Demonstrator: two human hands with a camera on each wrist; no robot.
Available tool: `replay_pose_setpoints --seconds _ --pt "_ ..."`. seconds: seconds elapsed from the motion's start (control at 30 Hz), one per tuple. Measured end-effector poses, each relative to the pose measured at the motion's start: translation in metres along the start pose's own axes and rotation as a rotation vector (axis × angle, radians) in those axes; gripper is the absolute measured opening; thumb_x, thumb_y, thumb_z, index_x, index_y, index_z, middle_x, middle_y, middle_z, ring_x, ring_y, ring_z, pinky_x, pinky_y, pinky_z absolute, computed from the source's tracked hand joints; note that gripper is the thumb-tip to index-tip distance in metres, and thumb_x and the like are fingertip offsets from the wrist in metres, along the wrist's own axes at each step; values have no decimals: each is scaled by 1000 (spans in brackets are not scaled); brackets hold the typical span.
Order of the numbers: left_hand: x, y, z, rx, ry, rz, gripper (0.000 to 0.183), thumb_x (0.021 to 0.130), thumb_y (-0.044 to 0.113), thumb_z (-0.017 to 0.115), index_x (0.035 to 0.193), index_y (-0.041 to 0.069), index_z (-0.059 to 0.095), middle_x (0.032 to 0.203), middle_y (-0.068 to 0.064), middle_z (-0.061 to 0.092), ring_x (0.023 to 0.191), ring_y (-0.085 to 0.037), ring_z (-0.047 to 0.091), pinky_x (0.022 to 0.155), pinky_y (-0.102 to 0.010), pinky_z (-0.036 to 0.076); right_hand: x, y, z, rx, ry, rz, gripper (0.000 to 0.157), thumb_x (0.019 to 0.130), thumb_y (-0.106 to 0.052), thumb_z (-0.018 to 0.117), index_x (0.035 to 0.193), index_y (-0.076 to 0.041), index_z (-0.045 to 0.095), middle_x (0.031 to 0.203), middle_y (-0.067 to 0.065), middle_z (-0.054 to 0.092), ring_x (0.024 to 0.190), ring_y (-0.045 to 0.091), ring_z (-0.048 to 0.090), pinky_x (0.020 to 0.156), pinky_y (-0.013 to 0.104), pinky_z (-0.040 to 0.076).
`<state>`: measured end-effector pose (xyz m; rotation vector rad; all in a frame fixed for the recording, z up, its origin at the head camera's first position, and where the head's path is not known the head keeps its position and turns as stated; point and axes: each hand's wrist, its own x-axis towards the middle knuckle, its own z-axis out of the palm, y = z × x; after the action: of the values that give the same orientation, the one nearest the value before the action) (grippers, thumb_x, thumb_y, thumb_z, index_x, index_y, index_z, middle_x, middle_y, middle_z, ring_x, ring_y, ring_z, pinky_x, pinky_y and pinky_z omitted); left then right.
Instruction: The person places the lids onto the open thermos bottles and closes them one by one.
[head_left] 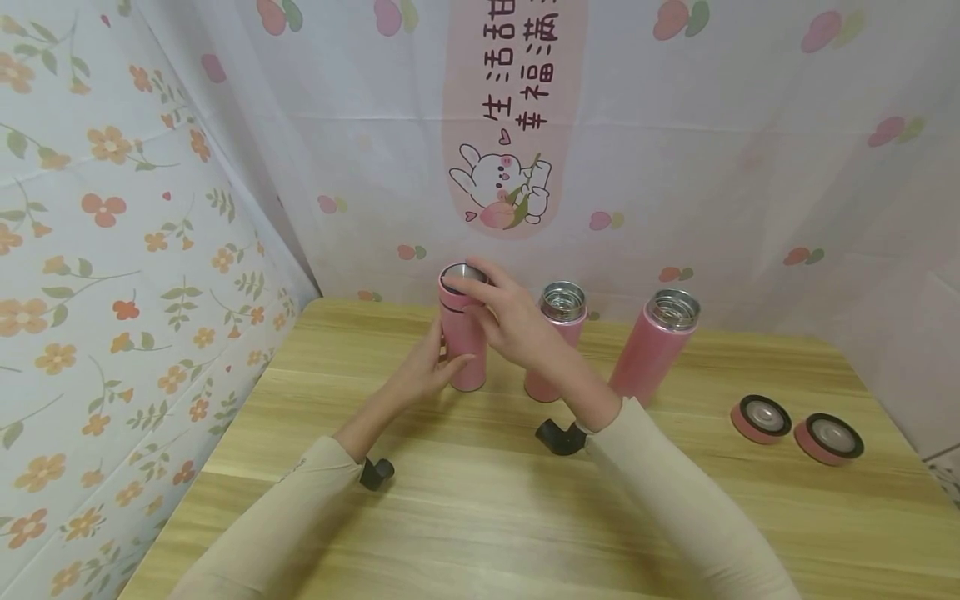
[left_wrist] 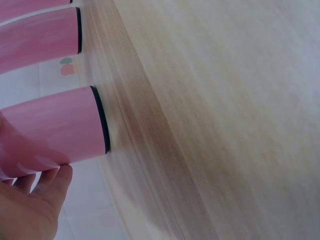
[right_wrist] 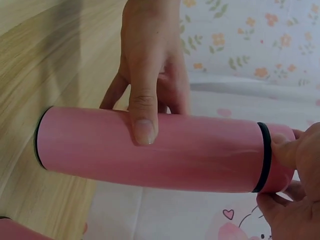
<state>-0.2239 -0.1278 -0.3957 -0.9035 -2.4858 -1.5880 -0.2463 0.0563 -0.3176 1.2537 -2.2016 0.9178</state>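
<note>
A pink thermos bottle (head_left: 467, 337) stands upright on the table, a lid (right_wrist: 280, 175) on its top. A black ring marks the line between lid and body in the right wrist view. My left hand (head_left: 423, 367) grips the body from the side, thumb (right_wrist: 144, 125) on the near face and fingers behind. With fingers and thumb, my right hand (head_left: 513, 321) holds the lid round its sides. Only the lower part of the bottle and some left fingertips (left_wrist: 64, 175) show in the left wrist view.
Two lidless pink bottles (head_left: 542, 383) (head_left: 652, 350) stand to the right, their steel mouths showing. Beyond them, two pink lids (head_left: 750, 429) (head_left: 817, 450) lie with their inner sides up. A printed cloth (head_left: 360, 125) hangs behind the wooden table (head_left: 465, 517).
</note>
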Motion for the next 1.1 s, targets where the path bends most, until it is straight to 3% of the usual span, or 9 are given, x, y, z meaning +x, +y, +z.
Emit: replay_pose_setpoints --seconds 0.47,0.73,0.97,1.1 --pt "4 -1 1 -51 9 2 74 91 3 60 146 4 10 137 -18 37 119 -31 44 89 -42 45 5 -4 2 -55 59 -32 37 87 3 62 122 -10 62 129 18 45 110 29 49 92 34 42" --pt "4 -4 2 1 16 39 73 90 4 61 144 2 11 135 -18 39 118 -32 46 88 -44 46 1 -1 5 -38 101 -63 39 86 3 64 123 -9 61 130 19 45 111 29 49 92 36 43" --pt "5 -33 6 37 27 36 78 92 17 61 147 21 7 137 -6 38 117 -23 47 87 -37 47 -1 0 7 -13 123 -73 40 86 2 64 124 -9 60 130 18 45 111 28 49 92 34 43" --pt "5 -39 5 54 26 48 81 92 21 62 147 27 3 135 -2 40 113 -19 49 86 -35 47 -2 -1 8 -9 127 -75 40 86 4 63 124 -9 60 129 18 45 109 28 50 91 34 43"
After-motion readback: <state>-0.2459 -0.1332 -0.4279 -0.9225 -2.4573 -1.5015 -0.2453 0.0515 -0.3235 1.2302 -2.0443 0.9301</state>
